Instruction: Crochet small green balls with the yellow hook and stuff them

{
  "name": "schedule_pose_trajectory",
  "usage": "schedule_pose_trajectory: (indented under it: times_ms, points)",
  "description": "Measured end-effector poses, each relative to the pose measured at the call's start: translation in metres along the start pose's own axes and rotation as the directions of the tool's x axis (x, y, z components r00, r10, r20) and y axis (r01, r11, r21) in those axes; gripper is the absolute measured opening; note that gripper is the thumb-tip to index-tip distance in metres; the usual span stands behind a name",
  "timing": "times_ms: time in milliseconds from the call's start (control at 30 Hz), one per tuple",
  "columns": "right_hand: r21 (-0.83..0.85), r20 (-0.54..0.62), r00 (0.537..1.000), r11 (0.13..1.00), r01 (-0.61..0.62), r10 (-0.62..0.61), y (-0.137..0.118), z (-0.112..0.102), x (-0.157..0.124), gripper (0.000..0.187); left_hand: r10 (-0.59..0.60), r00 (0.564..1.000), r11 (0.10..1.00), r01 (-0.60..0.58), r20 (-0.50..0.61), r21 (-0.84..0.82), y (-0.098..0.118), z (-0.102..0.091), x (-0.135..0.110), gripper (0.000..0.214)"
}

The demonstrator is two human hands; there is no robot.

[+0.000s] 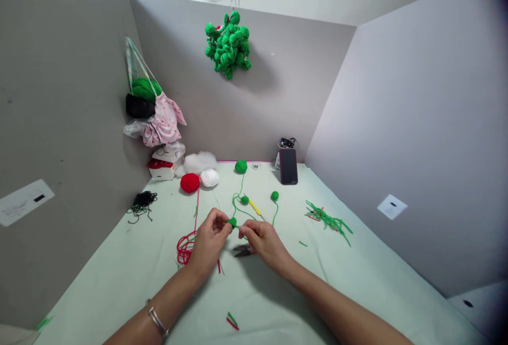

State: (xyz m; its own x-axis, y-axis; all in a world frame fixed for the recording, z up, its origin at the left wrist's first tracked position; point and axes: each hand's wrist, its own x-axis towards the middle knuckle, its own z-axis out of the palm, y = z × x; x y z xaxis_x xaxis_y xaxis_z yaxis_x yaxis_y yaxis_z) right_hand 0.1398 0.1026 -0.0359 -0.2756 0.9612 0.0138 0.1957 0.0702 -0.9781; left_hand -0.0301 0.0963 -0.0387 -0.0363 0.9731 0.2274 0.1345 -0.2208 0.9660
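1. Left hand pinches the green piece, which is between the two hands, above the surface
2. Right hand has thumb and finger pressed together on a green strand beside the piece
3. Snips lie under the right hand, partly hidden
4. Red yarn lies coiled beside the left hand
5. Yellow hook lies just beyond the hands

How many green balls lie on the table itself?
3: rear ball; middle ball beside the yellow tool; rightmost ball, right of the tool. The left hand or right hand may hide others.
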Motion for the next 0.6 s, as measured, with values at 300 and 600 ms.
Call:
schedule_pose_trajectory:
  times_ms: [300, 600]
  points:
    - [0.117, 0.085, 0.996, 0.992, -0.05, 0.04, -0.009, -0.015, -0.001, 0.042, -0.051, 0.988, 0.981, 0.023, 0.143, 0.191, 0.013, -0.071, 0.082, 0.022]
    - [0.181, 0.226, 0.967, 0.971, -0.159, 0.116, 0.005, -0.022, 0.009, 0.06, -0.101, 0.993, 0.764, 0.118, -0.063, 0.635, -0.033, -0.15, 0.228, 0.039]
